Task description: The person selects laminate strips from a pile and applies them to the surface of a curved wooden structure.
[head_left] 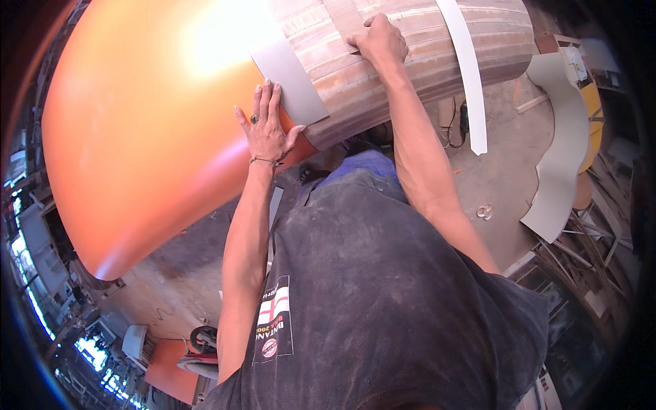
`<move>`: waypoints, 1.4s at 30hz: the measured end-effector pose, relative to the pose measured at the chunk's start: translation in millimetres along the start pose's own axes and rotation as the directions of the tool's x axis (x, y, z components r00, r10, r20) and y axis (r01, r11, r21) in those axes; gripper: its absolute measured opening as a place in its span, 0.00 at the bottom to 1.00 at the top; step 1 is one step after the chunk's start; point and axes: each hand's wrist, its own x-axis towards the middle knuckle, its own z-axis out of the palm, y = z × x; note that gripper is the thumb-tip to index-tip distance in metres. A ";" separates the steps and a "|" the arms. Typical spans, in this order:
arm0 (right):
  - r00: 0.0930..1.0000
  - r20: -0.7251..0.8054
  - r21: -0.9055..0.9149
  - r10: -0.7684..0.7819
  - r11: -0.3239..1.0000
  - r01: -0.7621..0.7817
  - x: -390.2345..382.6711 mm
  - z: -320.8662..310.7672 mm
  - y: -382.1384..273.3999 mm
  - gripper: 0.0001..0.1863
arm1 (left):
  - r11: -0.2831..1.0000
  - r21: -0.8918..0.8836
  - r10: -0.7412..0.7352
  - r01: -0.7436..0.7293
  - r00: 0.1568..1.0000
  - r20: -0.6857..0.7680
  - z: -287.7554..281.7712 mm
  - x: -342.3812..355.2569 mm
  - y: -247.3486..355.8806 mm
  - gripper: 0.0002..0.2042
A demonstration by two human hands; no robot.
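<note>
dark shirt below; left hand flat, open on grey strip, right hand seemingly pressing wooden slats

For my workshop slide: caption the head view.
Left hand flat on a glossy orange panel, right hand pressing a curved wooden-slat form.

The dusty concrete floor carries the big curved body of wooden slats, and beside that body lie a black cable, a wavy-edged pale panel, a small metal ring and thin wooden strips.
</note>
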 end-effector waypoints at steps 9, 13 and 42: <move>0.974 0.106 0.779 -0.198 0.625 0.042 -127.1 95.4 36.6 0.15 | 1.000 -0.018 -0.012 0.012 0.999 0.050 -4.5 0.3 2.3 0.55; 0.977 -0.005 0.567 -0.213 0.805 0.178 -148.2 101.7 29.8 0.16 | 0.999 -0.031 -0.013 0.015 0.998 0.067 -5.5 -0.8 3.3 0.56; 0.917 -0.146 0.288 -0.371 0.871 0.398 -166.4 114.0 35.1 0.27 | 0.984 -0.180 -0.003 0.006 1.000 0.017 10.3 -3.6 -6.2 0.72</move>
